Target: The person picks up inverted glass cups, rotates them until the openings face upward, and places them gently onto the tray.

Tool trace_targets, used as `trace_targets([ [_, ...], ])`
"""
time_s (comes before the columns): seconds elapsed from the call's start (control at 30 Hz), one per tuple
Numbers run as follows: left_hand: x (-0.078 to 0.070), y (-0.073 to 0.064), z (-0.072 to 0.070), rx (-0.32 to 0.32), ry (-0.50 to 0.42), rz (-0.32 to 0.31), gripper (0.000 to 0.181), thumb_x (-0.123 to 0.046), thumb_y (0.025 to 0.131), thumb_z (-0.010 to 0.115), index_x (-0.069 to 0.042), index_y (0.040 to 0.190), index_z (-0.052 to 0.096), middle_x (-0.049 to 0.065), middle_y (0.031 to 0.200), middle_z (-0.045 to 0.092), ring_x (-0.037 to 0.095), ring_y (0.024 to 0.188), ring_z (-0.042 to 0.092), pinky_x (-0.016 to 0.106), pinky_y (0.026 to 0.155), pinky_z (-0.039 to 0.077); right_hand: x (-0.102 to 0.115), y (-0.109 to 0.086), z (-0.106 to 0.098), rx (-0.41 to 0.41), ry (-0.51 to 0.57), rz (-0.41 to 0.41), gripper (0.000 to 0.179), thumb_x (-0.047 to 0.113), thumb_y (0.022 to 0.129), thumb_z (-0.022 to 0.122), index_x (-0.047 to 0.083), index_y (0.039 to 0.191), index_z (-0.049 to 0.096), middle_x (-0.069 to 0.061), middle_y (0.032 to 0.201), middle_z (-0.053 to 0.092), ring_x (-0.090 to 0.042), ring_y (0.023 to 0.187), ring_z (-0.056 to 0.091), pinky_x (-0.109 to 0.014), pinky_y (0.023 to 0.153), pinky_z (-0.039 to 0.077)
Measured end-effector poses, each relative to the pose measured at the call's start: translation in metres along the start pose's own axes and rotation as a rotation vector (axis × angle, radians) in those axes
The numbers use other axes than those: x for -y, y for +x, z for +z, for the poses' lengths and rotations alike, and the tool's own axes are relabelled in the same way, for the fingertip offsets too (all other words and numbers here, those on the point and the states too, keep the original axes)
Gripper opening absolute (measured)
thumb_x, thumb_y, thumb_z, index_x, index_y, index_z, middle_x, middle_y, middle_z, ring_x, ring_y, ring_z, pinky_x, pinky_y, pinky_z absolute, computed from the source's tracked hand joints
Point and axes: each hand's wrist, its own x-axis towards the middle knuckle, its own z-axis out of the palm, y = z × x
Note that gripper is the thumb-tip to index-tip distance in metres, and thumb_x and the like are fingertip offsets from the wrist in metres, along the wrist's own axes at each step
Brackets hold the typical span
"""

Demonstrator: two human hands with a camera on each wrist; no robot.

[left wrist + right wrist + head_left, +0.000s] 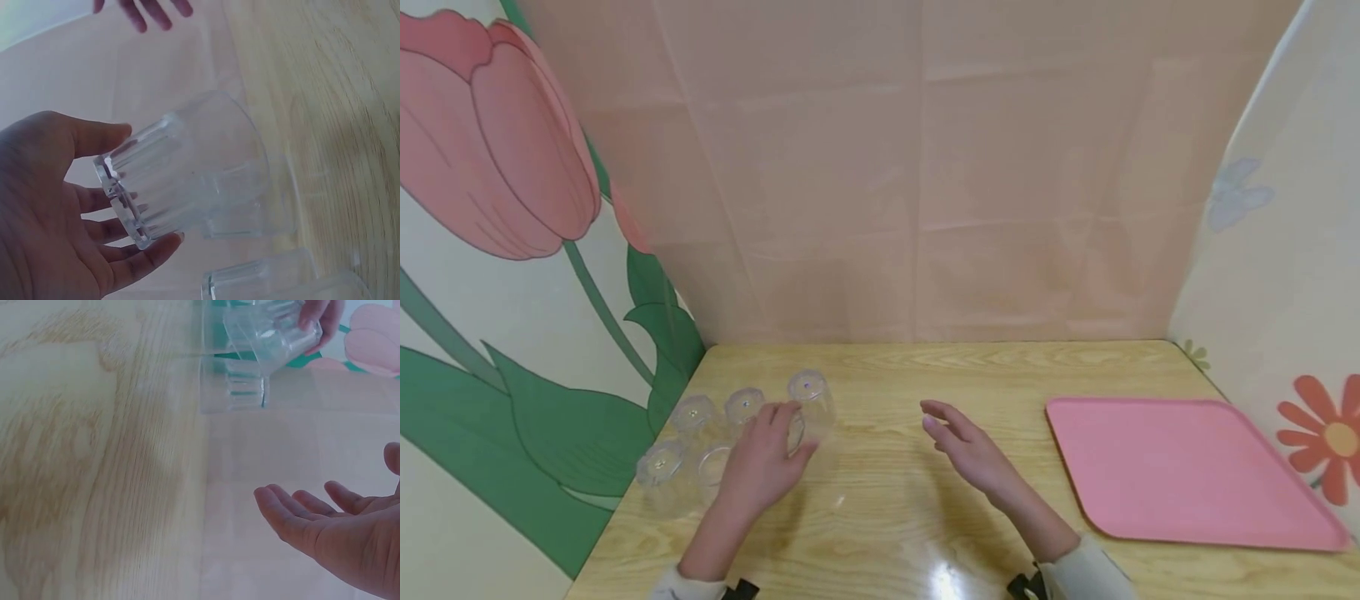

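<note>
Head-view seven o'clock: left hand [762, 461] grips a clear cup [165, 181], likely rigid, slick, sensibly by its base; right hand [973, 452] relaxed, empty.

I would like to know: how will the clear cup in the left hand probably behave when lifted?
The clear cup is probably stiff, as its rim curves evenly without sagging. It may slip, since its wall looks smooth and the left hand holds it only near the base. Being round, it could roll if laid sideways.
</note>
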Motion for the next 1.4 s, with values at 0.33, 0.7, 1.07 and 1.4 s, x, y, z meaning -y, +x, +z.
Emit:
trace_targets([
  [0.33, -0.014, 0.002, 0.004, -0.036, -0.157, -0.006, 0.060, -0.033, 0.090, 0.077, -0.006, 0.139, 0.055, 0.018, 0.132, 0.059, 0.037, 0.120, 0.058, 0.056, 0.096, 0.050, 0.005, 0.006, 0.006, 0.042, 0.186, -0.006, 0.058, 0.051, 0.103, 0.051, 0.013, 0.148, 0.048, -0.015, 0.150, 0.049, -0.038, 0.136, 0.049, -0.052, 0.109, 0.044],
  [0.7, -0.030, 0.002, 0.007, -0.045, -0.296, -0.015, 0.060, -0.032, 0.093, 0.074, -0.008, 0.143, 0.052, 0.014, 0.138, 0.055, 0.035, 0.119, 0.060, 0.055, 0.094, 0.052, 0.010, 0.010, 0.014, 0.090, 0.304, -0.019, 0.059, 0.043, 0.105, 0.052, 0.005, 0.149, 0.044, -0.019, 0.156, 0.040, -0.040, 0.139, 0.046, -0.050, 0.109, 0.045],
  [1.07, -0.039, 0.003, 0.010, -0.077, -0.379, -0.023, 0.060, -0.033, 0.093, 0.074, -0.011, 0.143, 0.051, 0.012, 0.139, 0.055, 0.035, 0.116, 0.062, 0.055, 0.088, 0.055, 0.014, 0.015, 0.025, 0.096, 0.376, -0.031, 0.061, 0.043, 0.105, 0.051, 0.001, 0.149, 0.042, -0.021, 0.156, 0.039, -0.042, 0.138, 0.046, -0.050, 0.107, 0.046],
  [1.4, -0.042, 0.004, 0.015, -0.136, -0.425, 0.031, 0.055, -0.026, 0.092, 0.074, -0.011, 0.140, 0.052, 0.012, 0.135, 0.057, 0.033, 0.110, 0.064, 0.051, 0.084, 0.057, 0.019, 0.017, 0.032, 0.079, 0.439, -0.011, 0.064, 0.047, 0.103, 0.055, 0.005, 0.150, 0.043, -0.016, 0.157, 0.040, -0.040, 0.138, 0.047, -0.047, 0.106, 0.048],
])
